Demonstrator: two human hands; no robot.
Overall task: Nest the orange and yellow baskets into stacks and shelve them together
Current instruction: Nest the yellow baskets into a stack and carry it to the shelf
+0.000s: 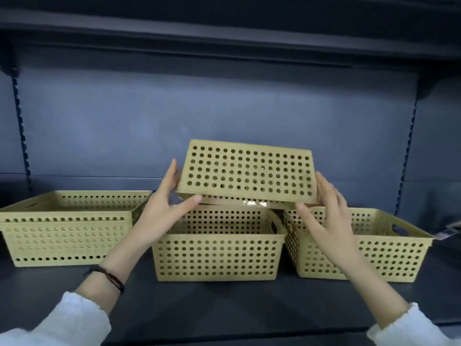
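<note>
A yellow perforated basket point(249, 172) hangs upside down, slightly tilted, above the shelf, its bottom facing me. My left hand point(164, 203) grips its left end and my right hand point(324, 208) grips its right end. Directly below stands an upright yellow basket point(217, 255) at the shelf's middle. To the left sits a nested stack of two yellow baskets point(67, 236). Another upright yellow basket point(361, 255) stands at the right, turned at an angle. No orange basket is in view.
The dark shelf board point(224, 303) carries all the baskets, with bare surface in front of them. A dark back panel point(224, 116) rises behind, and an upper shelf point(224, 38) overhangs. A small tag point(451, 232) shows at the far right edge.
</note>
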